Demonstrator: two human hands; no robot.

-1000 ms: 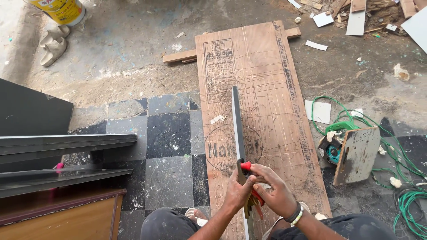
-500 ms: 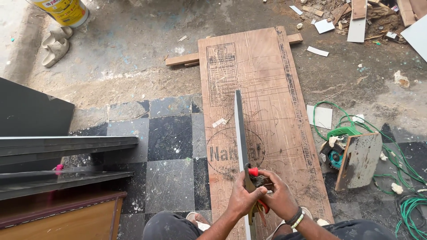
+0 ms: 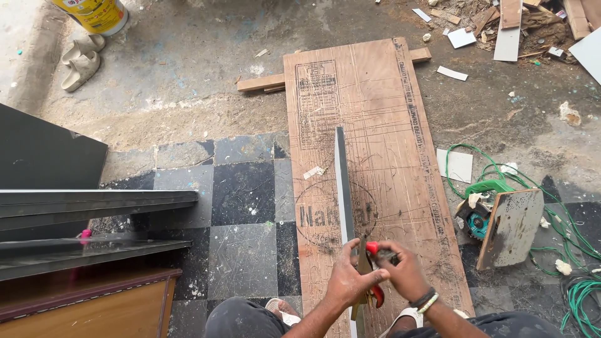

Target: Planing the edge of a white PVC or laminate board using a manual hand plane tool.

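At lower centre, left hand point(image 3: 345, 283) steadies a grey strip point(image 3: 342, 188) on edge on the plywood board point(image 3: 382, 125) while right hand point(image 3: 405, 273) pinches a red-handled tool point(image 3: 374, 250); a slip could topple the strip or nick fingers.

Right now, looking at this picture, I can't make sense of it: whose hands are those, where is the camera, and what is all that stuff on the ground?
There is no machine here. The camera sits on a person's head and looks down, so the two bare hands at the bottom are that person's own. The left hand and the right hand meet around a small red-handled tool, pressed against the near end of a long thin grey strip standing on edge. What kind of tool it is I cannot tell.

The strip lies along a large plywood board, which rests on a wooden batten and a checkered tile floor.

To the right lie a power tool with green cable. Upper left are sandals and a yellow bucket; dark panels are stacked at the left.
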